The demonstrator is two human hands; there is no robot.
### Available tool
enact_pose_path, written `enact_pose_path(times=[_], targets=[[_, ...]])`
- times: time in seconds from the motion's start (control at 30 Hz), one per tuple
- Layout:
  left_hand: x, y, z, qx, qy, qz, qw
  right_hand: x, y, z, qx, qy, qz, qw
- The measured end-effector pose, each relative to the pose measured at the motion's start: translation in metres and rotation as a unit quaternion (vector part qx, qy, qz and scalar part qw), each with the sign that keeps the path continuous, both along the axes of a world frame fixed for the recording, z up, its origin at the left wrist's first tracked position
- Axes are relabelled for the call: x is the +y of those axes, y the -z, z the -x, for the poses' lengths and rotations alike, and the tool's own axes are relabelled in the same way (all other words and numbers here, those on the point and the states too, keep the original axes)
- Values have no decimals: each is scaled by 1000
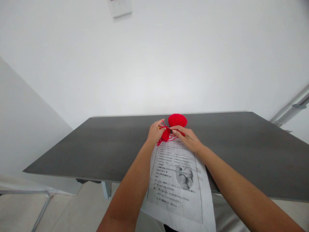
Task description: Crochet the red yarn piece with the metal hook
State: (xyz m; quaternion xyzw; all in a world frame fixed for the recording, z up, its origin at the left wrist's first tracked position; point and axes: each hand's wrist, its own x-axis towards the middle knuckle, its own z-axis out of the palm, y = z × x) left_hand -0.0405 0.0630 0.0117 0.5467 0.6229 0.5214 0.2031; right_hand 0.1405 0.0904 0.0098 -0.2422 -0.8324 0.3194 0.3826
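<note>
Small bright-red piece of yarn work point(165, 134) sits between the two hands, over the top end of the printed sheet and near the far side of the table, and that is where I have my attention on the head view. My left hand point(155, 131) pinches it at its upper left edge, thumb against fingers, with a red strand rising to a lifted fingertip. My right hand point(189, 138) grips a slender hook-like tool with a red handle and a bare metal end point(182, 133), its other end reaching the yarn work; I cannot make out whether the tip is inside a loop. Loose red strands curl below the piece. Just beyond the right hand, a plump, rounded ball of bright-red yarn point(177, 120) rests on the dark grey, flat tabletop point(108, 148). Between my forearms, a white paper sheet with dark printed lines and a roundish grey picture point(173, 206) runs toward me and droops over the near edge. Behind the table I see a plain white wall point(169, 64), and under its near left side a pale metal leg point(106, 189).
</note>
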Motion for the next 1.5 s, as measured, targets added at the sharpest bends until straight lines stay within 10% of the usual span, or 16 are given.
enact_pose_path(times=[0.4,0.9,1.5], targets=[[-3,-3,-5,-30,77,-4,997,-4,-5,3,137,3,128,982],[-3,-3,-14,-105,77,-14,991,-1,-3,3,116,28,41,992],[-16,-20,-14,-337,212,46,916,8,-8,5,301,-2,281,911]])
